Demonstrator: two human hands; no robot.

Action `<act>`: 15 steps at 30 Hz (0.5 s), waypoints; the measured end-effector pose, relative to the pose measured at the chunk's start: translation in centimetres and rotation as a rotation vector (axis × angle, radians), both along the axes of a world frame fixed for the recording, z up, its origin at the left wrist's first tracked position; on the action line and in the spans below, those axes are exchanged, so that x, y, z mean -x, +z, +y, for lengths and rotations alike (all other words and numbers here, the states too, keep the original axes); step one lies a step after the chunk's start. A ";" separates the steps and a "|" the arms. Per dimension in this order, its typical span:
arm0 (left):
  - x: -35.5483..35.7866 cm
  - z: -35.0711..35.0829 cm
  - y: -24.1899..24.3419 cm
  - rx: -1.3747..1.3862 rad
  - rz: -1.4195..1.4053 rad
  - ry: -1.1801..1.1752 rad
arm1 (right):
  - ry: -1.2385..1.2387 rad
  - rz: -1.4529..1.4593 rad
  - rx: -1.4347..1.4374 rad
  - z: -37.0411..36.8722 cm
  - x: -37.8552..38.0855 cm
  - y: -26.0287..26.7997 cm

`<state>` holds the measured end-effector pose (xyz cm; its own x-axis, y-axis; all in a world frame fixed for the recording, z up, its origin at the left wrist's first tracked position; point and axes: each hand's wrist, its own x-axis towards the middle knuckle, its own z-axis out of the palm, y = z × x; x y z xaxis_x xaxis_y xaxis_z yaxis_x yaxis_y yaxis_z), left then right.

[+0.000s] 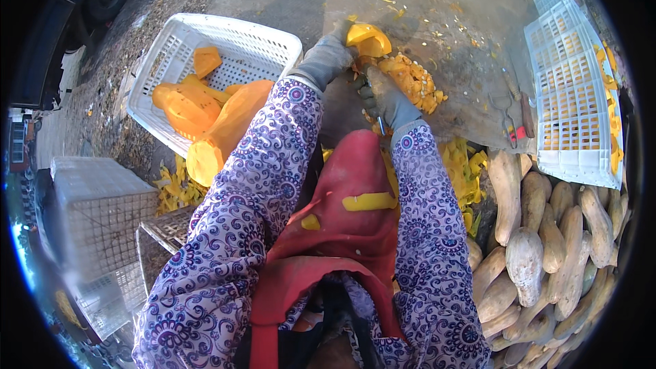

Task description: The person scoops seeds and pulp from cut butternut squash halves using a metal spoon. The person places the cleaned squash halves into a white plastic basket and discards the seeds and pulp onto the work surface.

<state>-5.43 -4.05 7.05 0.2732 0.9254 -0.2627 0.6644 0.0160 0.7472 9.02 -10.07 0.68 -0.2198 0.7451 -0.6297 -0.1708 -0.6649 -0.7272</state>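
My left hand (328,56), in a grey glove, grips a hollowed piece of peeled orange squash (370,40) at the upper middle. Close below it is my right hand (385,93), also gloved, closed around a tool with a thin metal part (381,125); its working end is hidden, so its kind is unclear. Beside the right hand a heap of squash pulp and seeds (412,79) lies on the ground sheet. A white plastic crate (246,28) at the left holds several peeled squash pieces (192,107). Yellow peel strips lie on the red apron (353,164).
Unpeeled long squashes (525,261) are piled at the lower right. Above them a white crate (564,97) holds yellow-orange pieces. A peeler-like metal tool (506,115) lies near it. Yellow peelings (461,164) are heaped by the apron. Stacked crates (102,210) stand at the left.
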 end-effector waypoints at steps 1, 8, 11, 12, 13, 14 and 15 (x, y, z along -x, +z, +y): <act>-0.1 0.1 0.0 0.014 -0.035 -0.003 | -0.008 0.046 0.045 0.1 -0.3 -0.3; -1.2 0.3 -1.6 -0.284 -0.048 -0.214 | -0.050 -0.093 0.056 0.6 -0.9 -4.4; -3.0 0.2 -1.6 -0.277 -0.212 -0.282 | -0.114 -0.114 -0.445 0.7 -0.1 -6.3; -3.6 -0.2 -1.7 -0.444 -0.084 -0.278 | -0.073 -0.184 -0.882 0.7 0.0 -6.5; -4.1 -0.1 -1.6 -0.430 -0.042 -0.253 | -0.086 -0.145 -0.884 0.5 0.0 -6.3; -4.5 0.0 -1.6 -0.417 0.003 -0.229 | -0.099 -0.107 -0.886 0.3 0.1 -5.8; -4.8 0.2 -1.7 -0.481 0.024 -0.221 | -0.160 0.037 -0.456 -0.2 -0.1 -5.0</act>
